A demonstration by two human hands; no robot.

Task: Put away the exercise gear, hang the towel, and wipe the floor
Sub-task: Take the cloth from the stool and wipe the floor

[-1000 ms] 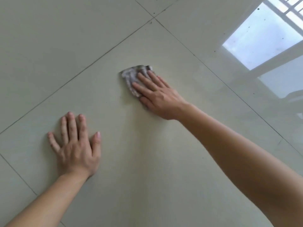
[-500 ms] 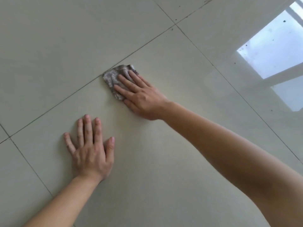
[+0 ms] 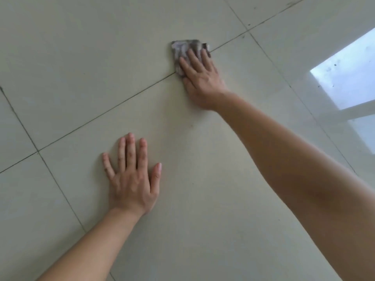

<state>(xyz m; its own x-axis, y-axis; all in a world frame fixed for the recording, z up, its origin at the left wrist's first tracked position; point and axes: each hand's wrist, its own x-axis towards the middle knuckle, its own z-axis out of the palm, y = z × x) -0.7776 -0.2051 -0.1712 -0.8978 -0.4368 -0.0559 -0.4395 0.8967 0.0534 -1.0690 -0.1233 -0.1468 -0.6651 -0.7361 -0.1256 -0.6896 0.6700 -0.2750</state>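
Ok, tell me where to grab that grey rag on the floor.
Best pinch the crumpled far edge of the rag, from above on the far-left: the right hand lies flat over its near half, leaving only that bunched edge free.

Flat, straight-fingered left hand [image 3: 133, 185] and right hand [image 3: 202, 79].

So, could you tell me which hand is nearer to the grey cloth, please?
Right. The right hand presses flat on the grey cloth. The left hand rests flat on a bare floor tile, apart from the cloth and nearer the person.
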